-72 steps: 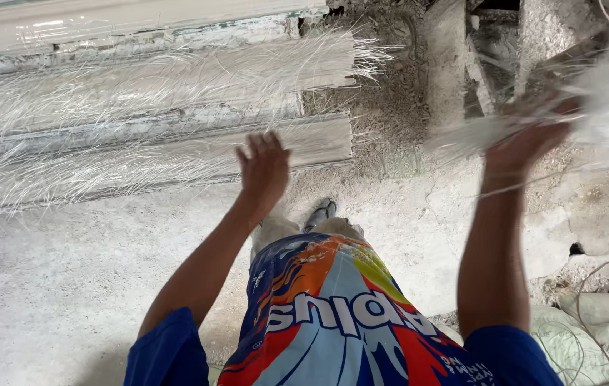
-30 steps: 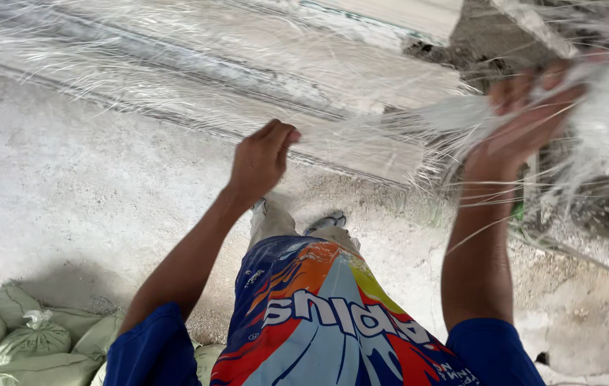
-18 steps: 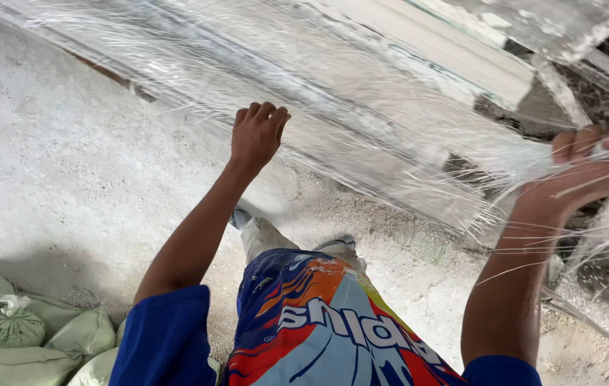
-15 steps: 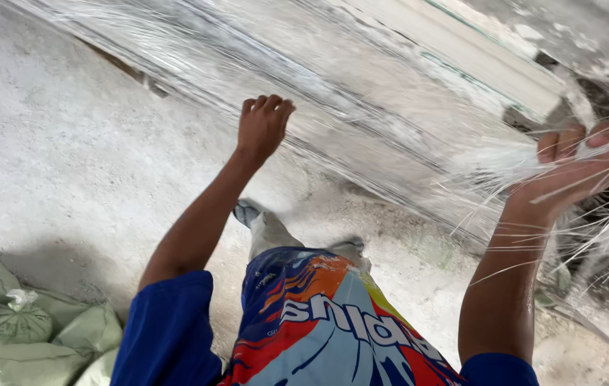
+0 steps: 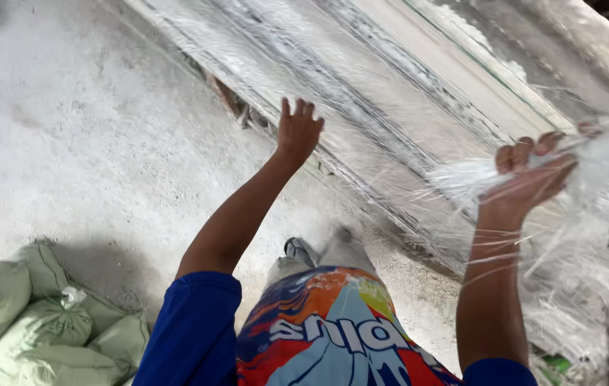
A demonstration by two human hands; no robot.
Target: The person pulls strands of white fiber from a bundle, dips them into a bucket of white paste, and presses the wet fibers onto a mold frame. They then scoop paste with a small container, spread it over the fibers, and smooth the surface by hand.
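**Fibres spread across the long mould**

Green sacks point(image 5: 40, 322) sit low on the left of the dusty floor point(image 5: 83, 150). The left hand point(image 5: 298, 130), fingers spread, presses flat on the glassy fibre strands point(image 5: 361, 93) laid along the long white surface point(image 5: 447, 78). Far right, the right hand point(image 5: 533, 179) curls tight, gripping a loose fibre bundle point(image 5: 604, 186).

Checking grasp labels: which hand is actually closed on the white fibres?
The right hand: its fingers curl around a white fibre bundle. The left hand is spread flat against the laid strands.
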